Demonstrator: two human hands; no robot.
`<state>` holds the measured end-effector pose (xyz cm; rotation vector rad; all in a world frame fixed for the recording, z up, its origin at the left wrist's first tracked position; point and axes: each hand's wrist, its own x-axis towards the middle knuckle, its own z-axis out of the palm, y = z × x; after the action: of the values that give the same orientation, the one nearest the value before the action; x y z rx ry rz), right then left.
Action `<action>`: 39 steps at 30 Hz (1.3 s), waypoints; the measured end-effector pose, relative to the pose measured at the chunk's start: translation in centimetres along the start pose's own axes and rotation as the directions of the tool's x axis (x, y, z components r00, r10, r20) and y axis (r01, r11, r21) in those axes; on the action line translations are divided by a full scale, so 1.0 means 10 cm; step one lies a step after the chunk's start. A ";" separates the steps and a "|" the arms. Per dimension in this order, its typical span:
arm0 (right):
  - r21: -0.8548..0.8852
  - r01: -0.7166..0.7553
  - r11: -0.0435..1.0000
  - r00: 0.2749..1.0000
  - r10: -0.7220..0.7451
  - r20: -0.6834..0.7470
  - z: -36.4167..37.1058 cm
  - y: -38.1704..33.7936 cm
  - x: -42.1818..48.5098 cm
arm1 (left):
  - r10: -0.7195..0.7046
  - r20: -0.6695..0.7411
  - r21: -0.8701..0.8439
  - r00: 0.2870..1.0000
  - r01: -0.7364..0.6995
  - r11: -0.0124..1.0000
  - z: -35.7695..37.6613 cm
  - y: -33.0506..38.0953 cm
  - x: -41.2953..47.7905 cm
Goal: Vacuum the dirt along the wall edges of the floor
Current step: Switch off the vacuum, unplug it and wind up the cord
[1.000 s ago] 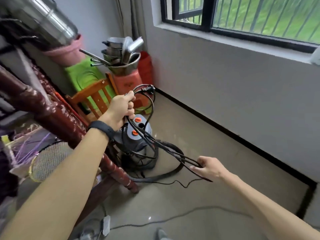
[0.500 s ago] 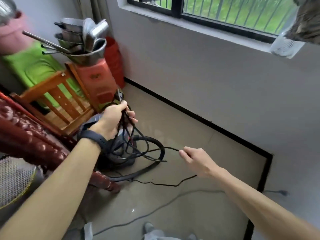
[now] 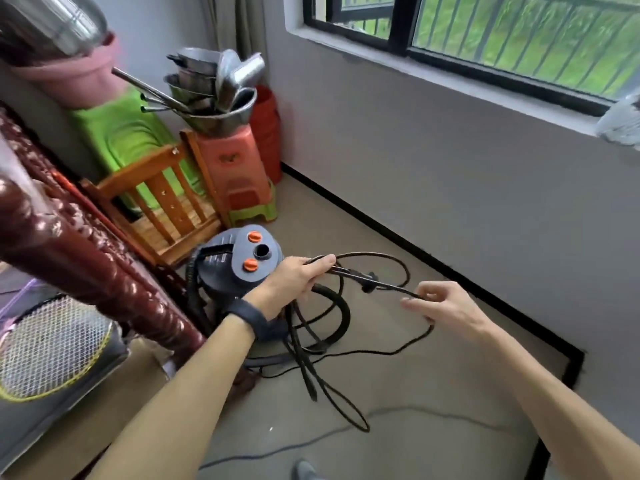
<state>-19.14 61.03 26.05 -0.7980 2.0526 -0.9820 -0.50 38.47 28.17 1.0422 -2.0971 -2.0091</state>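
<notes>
Left hand gripped a bunch of black cord loops; fingers curled round them, forefinger straight along the strand; right hand half curled, thumb and forefinger pinching the same cord where it ran out to the right; a slack length dropped from under that hand to the floor; more loops hung below the left hand, the lowest lying on the floor. Vacuum cleaner, a grey canister with two orange knobs, stood on the floor just behind the left hand, beside the dark red table leg and wooden chair; its thick black hose curled on the floor under the cord. Black skirting strip ran along the foot of the grey wall, apart from the vacuum cleaner. Orange stool with metal pots on top in the corner; racket at lower left.
</notes>
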 end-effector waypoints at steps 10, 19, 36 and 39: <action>0.040 -0.261 0.964 0.920 0.261 -0.292 0.33 0.54 0.12 | -0.240 -0.293 -0.513 0.925 0.060 0.856 -1.05 -0.49 -0.10; -0.502 0.348 0.792 0.934 -0.247 0.258 1.15 -0.96 0.65 | -0.316 -0.115 -0.397 0.942 0.248 0.883 -0.23 -0.40 0.38; -0.343 -0.040 0.938 0.936 0.156 0.316 -0.32 0.51 2.36 | -0.380 -0.754 -0.547 0.537 -0.192 0.815 -1.46 0.21 0.95; -0.261 -0.160 0.952 0.931 0.233 0.280 -0.20 0.52 2.72 | -0.356 -0.700 -0.568 0.619 -0.180 0.803 -1.57 0.20 0.93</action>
<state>-37.02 43.74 13.58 -0.7891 1.9471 -0.4733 -0.96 20.11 28.60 1.5108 -0.8717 -1.5648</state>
